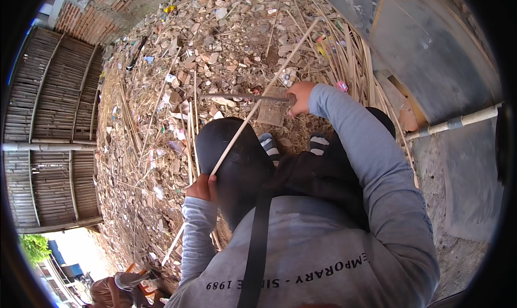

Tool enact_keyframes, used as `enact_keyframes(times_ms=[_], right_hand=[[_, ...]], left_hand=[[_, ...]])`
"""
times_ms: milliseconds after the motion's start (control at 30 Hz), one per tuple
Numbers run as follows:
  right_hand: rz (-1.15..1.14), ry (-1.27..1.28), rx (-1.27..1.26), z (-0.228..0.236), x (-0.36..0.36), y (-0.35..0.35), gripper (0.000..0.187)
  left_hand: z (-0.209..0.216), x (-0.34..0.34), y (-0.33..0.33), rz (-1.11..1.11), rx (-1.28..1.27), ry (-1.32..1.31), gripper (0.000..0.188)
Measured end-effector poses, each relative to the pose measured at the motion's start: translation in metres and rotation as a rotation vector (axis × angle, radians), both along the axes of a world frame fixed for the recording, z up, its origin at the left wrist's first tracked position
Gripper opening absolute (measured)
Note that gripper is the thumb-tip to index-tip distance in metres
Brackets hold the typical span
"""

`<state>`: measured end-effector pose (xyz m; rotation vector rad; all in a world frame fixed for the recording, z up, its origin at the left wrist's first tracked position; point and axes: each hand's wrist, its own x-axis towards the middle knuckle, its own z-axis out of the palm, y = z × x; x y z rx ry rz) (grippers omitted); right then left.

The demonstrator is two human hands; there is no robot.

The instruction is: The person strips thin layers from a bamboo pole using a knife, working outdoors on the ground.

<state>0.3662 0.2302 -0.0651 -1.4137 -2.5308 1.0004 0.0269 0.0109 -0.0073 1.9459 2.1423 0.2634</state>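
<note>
My left hand (202,188) is closed around a long, thin bamboo strip (237,137) beside my left knee. The strip slants up across that knee to the far right, and its lower end runs back past my left forearm. My right hand (302,98) grips the handle of a long-bladed knife (231,96), whose dark blade points left. Blade and strip cross in front of my knees; I cannot tell whether they touch. Below the crossing, a flat brownish slab (272,114) lies on the ground between my feet.
Rubble and litter cover the ground (215,54). A bundle of bamboo strips (353,60) lies at the far right, beside grey panels (431,54). More strips (193,130) lie left of my knee. A bamboo wall (51,87) stands left; another person (116,289) is at the lower left.
</note>
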Motion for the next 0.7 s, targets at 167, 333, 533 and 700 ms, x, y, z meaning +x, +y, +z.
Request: enact_keyframes(times_ms=[167,333,533,700], right_hand=[[-0.120,-0.100,0.072,0.012,-0.009,0.004,0.042],[-0.049,-0.017,-0.033,0.007,-0.016,-0.003,0.053],[-0.211,-0.141,0.005,0.000,0.006,0.019,0.039],[-0.037,-0.016,0.067,0.029,-0.025,-0.018,0.031]], left_hand=[[0.007,0.003,0.001,0.027,-0.066,0.044,0.036],[0.002,0.002,-0.001,0.028,-0.043,-0.023,0.036],[0.003,0.000,0.002,0.024,-0.003,0.037,0.037],[-0.015,-0.011,-0.001,-0.002,0.013,0.009,0.039]])
